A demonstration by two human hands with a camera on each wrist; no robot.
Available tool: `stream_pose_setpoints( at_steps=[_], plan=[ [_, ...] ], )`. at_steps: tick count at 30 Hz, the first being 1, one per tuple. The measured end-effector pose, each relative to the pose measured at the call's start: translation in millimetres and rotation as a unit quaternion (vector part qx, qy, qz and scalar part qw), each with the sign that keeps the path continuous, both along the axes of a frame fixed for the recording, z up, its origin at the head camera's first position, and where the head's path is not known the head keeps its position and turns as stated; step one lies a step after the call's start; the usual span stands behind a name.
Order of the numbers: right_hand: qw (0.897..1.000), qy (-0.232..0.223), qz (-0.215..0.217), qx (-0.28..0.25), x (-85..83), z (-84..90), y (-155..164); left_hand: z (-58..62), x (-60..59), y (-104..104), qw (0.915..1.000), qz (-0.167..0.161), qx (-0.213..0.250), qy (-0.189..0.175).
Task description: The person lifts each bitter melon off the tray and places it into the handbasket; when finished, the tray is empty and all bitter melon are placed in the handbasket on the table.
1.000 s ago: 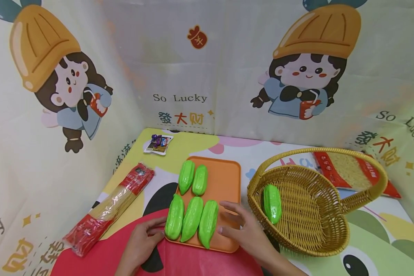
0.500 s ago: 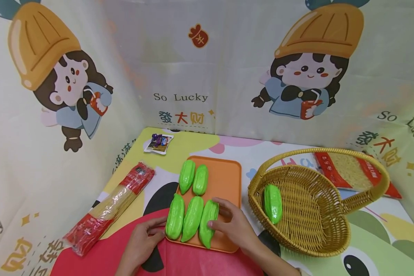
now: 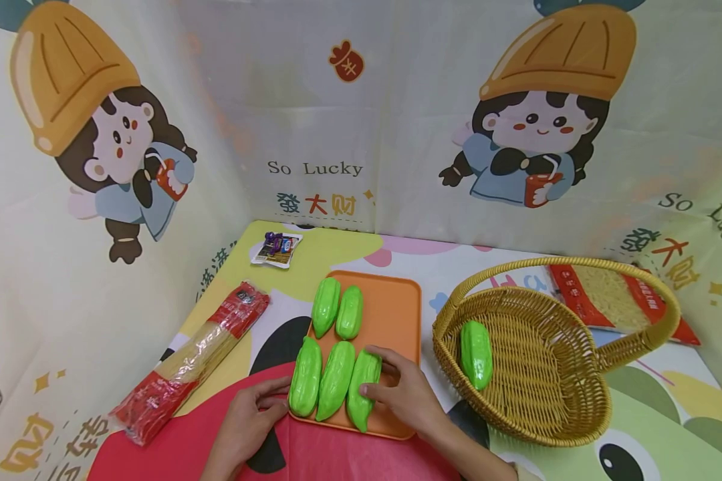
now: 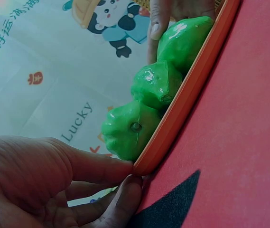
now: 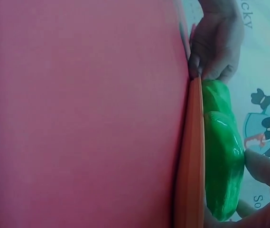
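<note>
Head view, noodle packet (image 3: 192, 364): red-ended, slantwise on the desk (image 3: 349, 461), left of the frame.
Left hand (image 3: 249, 417): lower left of centre, thumb and fingers pinching the corner of the orange tray (image 3: 391, 310).
Green ridged row: left gourd (image 3: 305, 381), middle gourd (image 3: 335, 381), right gourd (image 3: 358, 409), lower centre; two upper gourds (image 3: 325, 307) above them.
Right hand (image 3: 409, 394): lower centre, partly closed, thumb and fingers either side of the right gourd; a second ago it stood apart, just beside it.
Right gourd: apparently grasped now, but not yet off the tray.
Wicker basket (image 3: 535, 381): right of centre, basket gourd (image 3: 476, 355) at its left.
</note>
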State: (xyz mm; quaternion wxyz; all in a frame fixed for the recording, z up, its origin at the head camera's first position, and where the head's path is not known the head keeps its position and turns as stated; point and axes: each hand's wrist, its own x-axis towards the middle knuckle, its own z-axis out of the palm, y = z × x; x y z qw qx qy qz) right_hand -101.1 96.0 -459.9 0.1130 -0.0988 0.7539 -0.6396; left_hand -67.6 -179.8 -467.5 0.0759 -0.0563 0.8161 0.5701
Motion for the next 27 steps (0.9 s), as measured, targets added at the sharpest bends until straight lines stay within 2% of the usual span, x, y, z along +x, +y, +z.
stream_pose_setpoints(
  at_steps=[4,19,27],
  plan=[
    [1.0,0.004,-0.005,0.024,0.4,-0.4,0.4,0.3,0.2,-0.6,1.0,-0.003,0.0,0.002],
    [0.999,0.025,-0.011,0.047,1.4,-0.5,1.8,-0.7,-0.3,-1.2,1.0,-0.002,0.002,-0.003],
    [1.0,-0.007,-0.012,0.016,5.1,12.2,13.8,-1.1,0.0,-1.8,1.0,-0.006,0.004,-0.004]
  ],
)
